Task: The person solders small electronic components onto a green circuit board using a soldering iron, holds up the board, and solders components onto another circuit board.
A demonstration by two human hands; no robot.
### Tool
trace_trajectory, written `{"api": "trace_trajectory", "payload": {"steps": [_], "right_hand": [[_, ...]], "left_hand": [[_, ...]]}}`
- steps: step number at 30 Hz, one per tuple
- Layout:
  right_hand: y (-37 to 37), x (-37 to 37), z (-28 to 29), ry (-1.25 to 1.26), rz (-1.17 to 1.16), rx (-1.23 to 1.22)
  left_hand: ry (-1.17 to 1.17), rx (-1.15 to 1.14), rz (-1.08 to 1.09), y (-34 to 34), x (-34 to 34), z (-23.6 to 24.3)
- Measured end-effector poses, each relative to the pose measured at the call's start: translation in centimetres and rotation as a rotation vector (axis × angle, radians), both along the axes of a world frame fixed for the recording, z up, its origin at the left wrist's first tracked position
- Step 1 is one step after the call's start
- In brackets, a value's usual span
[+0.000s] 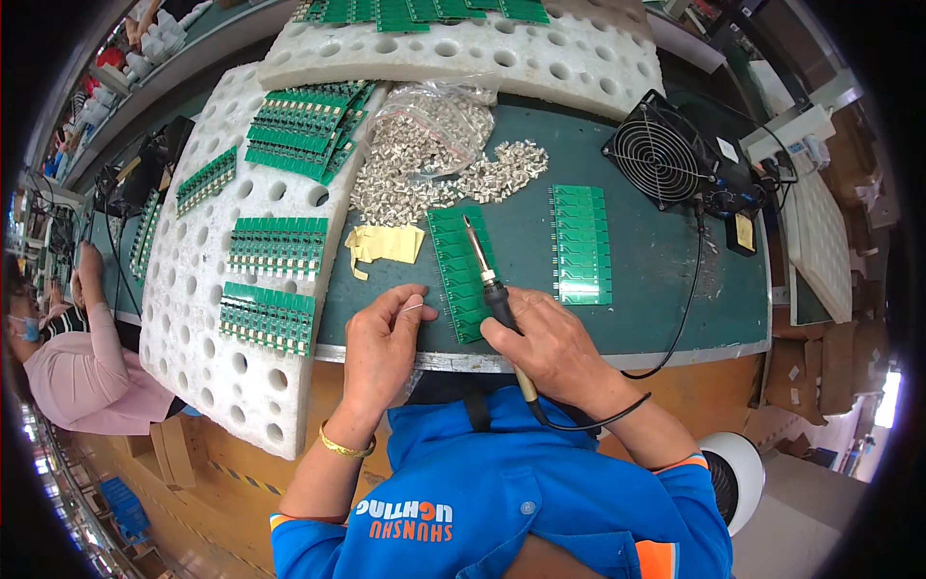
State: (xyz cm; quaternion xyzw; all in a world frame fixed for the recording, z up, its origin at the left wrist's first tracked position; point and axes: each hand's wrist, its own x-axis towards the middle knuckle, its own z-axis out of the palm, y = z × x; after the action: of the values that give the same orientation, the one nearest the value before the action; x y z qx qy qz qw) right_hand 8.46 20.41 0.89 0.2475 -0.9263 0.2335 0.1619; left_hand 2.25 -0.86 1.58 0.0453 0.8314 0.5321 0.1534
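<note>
Where I had the soldering iron (pixel 500 303): one, over the near circuit board, its tip aimed up and away from the body; whether it touched, I could not tell.
Circuit boards on the green bench (pixel 527 259) ahead: two, the near circuit board (pixel 451 265) between the hands, the second board (pixel 582 246) apart to its right.
White foam slab (pixel 258 388), left: three smaller board groups and one larger pile (pixel 299 130), boards uncounted.
Small metallic parts (pixel 386 183): one heap, too many to count.
Yellow piece (pixel 389 243): one, flat beside the heap.
Fan (pixel 656 154): one, far right.
Right hand (pixel 555 343): fingers wrapped around the iron's handle, forearm slanting from lower right.
Left hand (pixel 379 338): raised beside the board, thumb and forefinger nearly together; whether they pinched anything, I could not tell.
</note>
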Motion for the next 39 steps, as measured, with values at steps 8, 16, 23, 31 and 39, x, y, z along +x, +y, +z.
{"api": "trace_trajectory", "payload": {"steps": [8, 16, 23, 31, 39], "right_hand": [[0.1, -0.4, -0.3, 0.081, 0.011, -0.012], [0.3, -1.1, 1.1, 0.12, -0.037, -0.141], [2.5, -3.8, 4.7, 0.373, -0.208, -0.33], [4.2, -8.5, 6.5, 0.54, -0.348, -0.496], [6.0, -11.8, 8.3, 0.639, -0.396, -0.55]], "left_hand": [[-0.115, 0.152, -0.129, 1.1, -1.5, -1.1], [-0.025, 0.224, -0.049, 2.2, -1.8, 1.0], [-0.035, 0.491, -0.062, 5.1, -3.6, 5.3], [0.119, 0.747, -0.055, 10.1, -7.2, 6.8], [0.112, 0.831, -0.144, 12.4, -10.3, 8.8]]}}
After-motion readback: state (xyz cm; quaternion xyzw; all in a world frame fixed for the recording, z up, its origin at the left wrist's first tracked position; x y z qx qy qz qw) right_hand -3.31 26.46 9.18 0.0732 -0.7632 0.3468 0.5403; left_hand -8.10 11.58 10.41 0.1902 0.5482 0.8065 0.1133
